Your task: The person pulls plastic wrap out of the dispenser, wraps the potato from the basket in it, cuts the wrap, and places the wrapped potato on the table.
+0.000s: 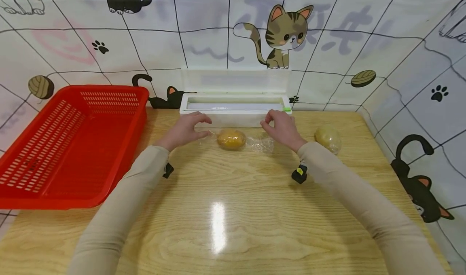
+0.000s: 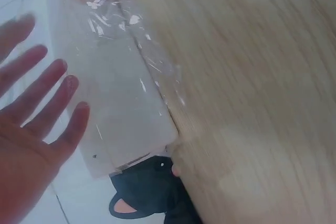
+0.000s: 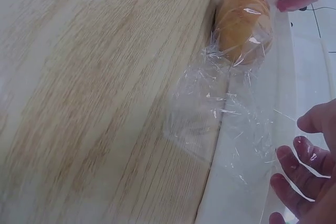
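A yellow-orange oval item [image 1: 231, 140] lies on the table, covered in cling film [image 1: 260, 142] whose loose ends spread out on both sides. To its left is my left hand [image 1: 188, 130], its fingers spread apart in the left wrist view with nothing held. My right hand [image 1: 282, 128] hovers by the right end of the film. In the right wrist view its fingers [image 3: 302, 169] are loosely bent, and a thin strand of film runs toward the thumb. Just behind stands a long white cling film box [image 1: 233, 119] with its lid [image 1: 236, 81] raised.
A red perforated plastic basket [image 1: 127, 145] takes up the left side. On the right, beyond my right wrist, sits a pale yellow round item [image 1: 327, 137] wrapped in film. A green slider [image 1: 287, 109] is on the box's right end. A cat-patterned wall covering [image 1: 204, 44] borders the wooden table [image 1: 233, 210].
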Demonstrator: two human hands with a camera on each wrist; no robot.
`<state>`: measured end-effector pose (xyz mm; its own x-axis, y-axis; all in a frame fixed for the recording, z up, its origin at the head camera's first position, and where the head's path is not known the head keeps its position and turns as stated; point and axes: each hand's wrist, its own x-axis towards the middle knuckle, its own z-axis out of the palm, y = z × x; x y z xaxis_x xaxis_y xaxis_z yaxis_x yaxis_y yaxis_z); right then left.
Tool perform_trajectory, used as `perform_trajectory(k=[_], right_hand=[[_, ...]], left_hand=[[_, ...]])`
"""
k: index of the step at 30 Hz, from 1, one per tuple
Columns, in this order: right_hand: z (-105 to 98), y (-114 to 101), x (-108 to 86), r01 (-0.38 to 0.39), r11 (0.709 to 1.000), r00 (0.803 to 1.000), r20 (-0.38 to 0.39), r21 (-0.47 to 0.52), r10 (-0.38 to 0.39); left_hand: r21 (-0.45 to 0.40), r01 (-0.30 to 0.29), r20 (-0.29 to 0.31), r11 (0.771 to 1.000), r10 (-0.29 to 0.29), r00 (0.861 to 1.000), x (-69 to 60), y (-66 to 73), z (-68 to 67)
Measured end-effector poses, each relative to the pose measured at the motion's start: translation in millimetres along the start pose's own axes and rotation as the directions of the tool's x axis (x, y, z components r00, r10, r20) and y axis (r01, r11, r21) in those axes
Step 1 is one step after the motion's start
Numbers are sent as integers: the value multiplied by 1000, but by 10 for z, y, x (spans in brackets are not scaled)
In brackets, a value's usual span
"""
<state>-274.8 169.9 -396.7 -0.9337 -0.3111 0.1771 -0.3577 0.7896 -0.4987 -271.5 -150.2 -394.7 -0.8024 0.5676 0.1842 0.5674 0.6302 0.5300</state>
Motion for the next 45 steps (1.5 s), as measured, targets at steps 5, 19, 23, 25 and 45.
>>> perform_trajectory(k=[5, 19, 23, 25, 45], right_hand=[[-21, -6, 9, 1, 1000, 1000, -1, -3, -1], [11, 12, -19, -32, 999, 999, 0, 4, 32], [10, 9, -21, -74, 996, 997, 17, 45, 73], [11, 10, -15, -101, 992, 995, 28, 74, 99], [-5, -35, -193, -122, 975, 990, 88, 185, 107]], left_hand=[[217, -84, 81, 973, 68, 994, 38, 31, 3], [207, -65, 61, 976, 53, 997, 211, -4, 7], [143, -11, 72, 990, 1, 997, 236, -21, -30], [105, 21, 61, 994, -28, 998, 240, -44, -37], [-180, 131, 186, 975, -97, 978, 204, -18, -31]])
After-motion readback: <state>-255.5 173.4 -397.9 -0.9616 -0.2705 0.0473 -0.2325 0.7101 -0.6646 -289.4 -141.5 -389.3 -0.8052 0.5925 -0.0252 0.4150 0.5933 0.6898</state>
